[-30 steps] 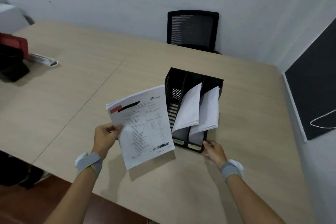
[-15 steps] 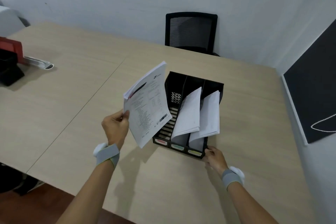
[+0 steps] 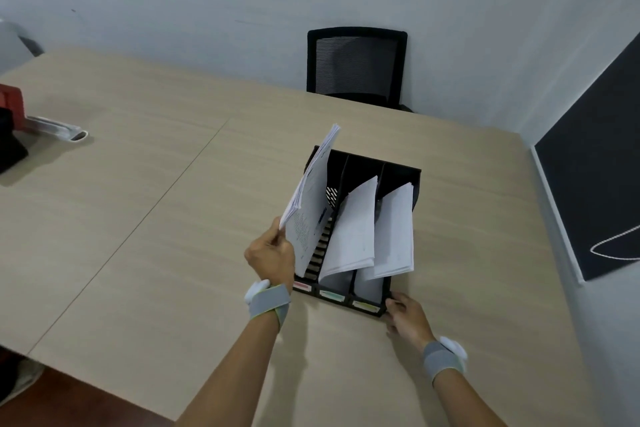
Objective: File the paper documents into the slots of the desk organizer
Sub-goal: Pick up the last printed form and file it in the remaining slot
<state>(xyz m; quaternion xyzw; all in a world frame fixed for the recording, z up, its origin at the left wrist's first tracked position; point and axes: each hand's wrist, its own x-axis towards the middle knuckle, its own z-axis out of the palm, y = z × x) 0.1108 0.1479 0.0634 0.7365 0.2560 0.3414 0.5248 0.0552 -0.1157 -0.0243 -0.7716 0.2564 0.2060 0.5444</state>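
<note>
- Lying at the far left edge of the pale wood-grain table (image 3: 145,204), a red and black object (image 3: 10,128) is only partly in view, with a flat silvery piece (image 3: 57,126) jutting from it.
- Left hand (image 3: 272,255), a grey fabric band at its wrist, pinches the near edge of a stack of printed papers (image 3: 310,204) between thumb and fingers; the sheets stand on edge, fanned slightly at the top, lower corner inside the leftmost slot of the organizer (image 3: 398,172).
- That organizer is black rigid plastic with three upright slots, slatted dividers and small coloured labels along its front lip.
- Middle slot holds a leaning white sheaf (image 3: 355,232); the right slot holds another (image 3: 394,236), both curling outward.
- Right hand (image 3: 407,317) rests on the tabletop, fingertips curled against the organizer's near right corner.
- Behind the table stands a black mesh-backed chair (image 3: 356,62).
</note>
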